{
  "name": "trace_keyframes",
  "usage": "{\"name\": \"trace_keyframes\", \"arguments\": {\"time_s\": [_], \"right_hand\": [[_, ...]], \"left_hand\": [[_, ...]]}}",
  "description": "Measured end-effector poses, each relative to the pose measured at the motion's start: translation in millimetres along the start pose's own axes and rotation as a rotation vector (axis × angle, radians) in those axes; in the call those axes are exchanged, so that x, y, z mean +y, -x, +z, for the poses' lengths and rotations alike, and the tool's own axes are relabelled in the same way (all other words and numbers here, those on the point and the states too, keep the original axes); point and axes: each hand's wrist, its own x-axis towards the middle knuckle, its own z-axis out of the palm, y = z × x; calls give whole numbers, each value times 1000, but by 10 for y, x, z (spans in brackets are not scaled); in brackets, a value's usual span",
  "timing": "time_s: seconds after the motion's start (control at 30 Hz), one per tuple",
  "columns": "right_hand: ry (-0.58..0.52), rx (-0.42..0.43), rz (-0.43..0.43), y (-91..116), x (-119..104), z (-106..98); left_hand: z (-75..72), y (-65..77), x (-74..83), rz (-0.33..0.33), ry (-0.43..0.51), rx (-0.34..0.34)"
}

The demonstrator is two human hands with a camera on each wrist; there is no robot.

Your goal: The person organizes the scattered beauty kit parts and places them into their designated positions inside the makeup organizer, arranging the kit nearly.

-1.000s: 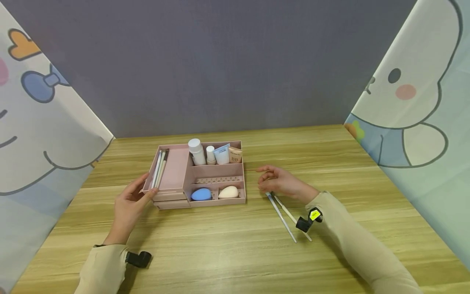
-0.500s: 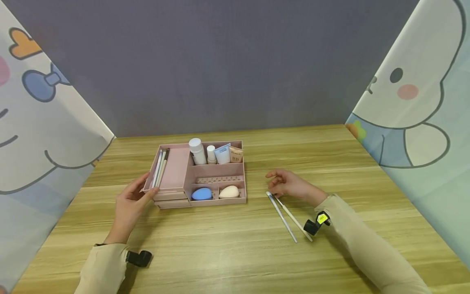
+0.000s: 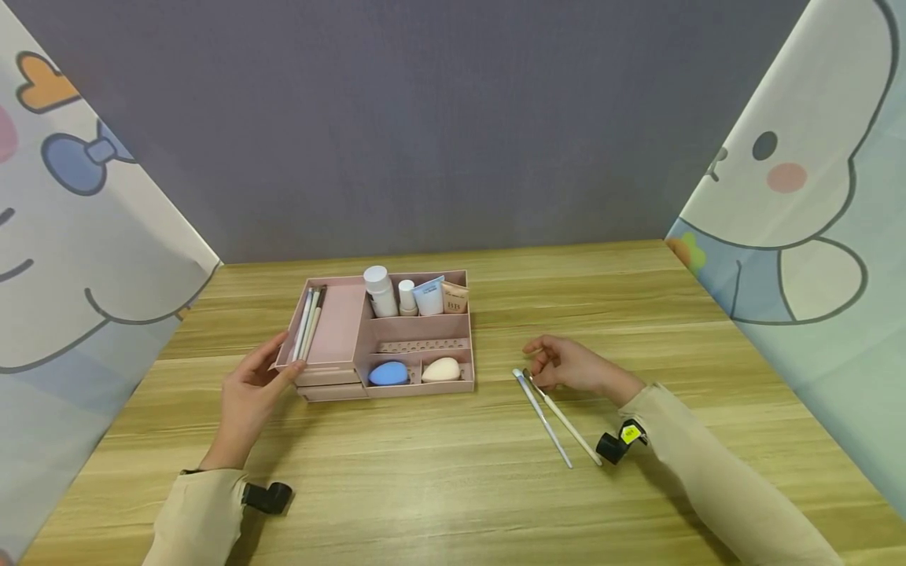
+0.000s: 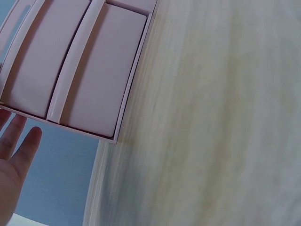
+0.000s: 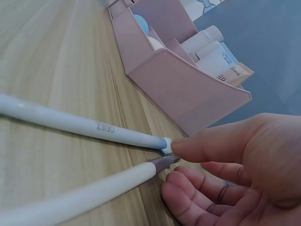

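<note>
A pink makeup organizer (image 3: 344, 314) stands on the table, left of centre. My left hand (image 3: 251, 393) holds its front left corner, thumb at the front rim and fingers along the outer side. In the left wrist view, the fingers (image 4: 23, 146) lie at the edge of its drawers. To the right, two makeup brushes lie side by side: a bluish-white one (image 3: 545, 424) and a cream one (image 3: 569, 424). My right hand (image 3: 569, 365) is at their bristle ends, fingers loosely bent. Its thumb (image 5: 207, 145) overlaps the brush tips in the right wrist view, with a gap to the other fingers.
In the organizer are several brushes (image 3: 308, 324), a white bottle (image 3: 381, 295), a smaller bottle (image 3: 406, 299), a blue tube (image 3: 429, 299), a beige tube (image 3: 455, 299), a blue sponge (image 3: 388, 374) and a cream sponge (image 3: 441, 369). A grey partition (image 3: 439, 134) borders the table's far edge.
My right hand has moved right and slightly nearer along the table, uncovering the two brush tips. The brushes, the organizer and my left hand have stayed in place.
</note>
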Motion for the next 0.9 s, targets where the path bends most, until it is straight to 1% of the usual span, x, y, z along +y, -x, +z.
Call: {"name": "trace_keyframes", "arguments": {"time_s": [0.43,0.77,0.9], "right_hand": [[148,-53,-5,171,-24,-16],[359,-85,18,260,-115,93],[411,-89,23,263,-170,134]], "left_hand": [[-2,-1,5,-7,4,-8],[4,-6,-3,-6,14,-1],[-2,1,-6,-3,11,-1]]}}
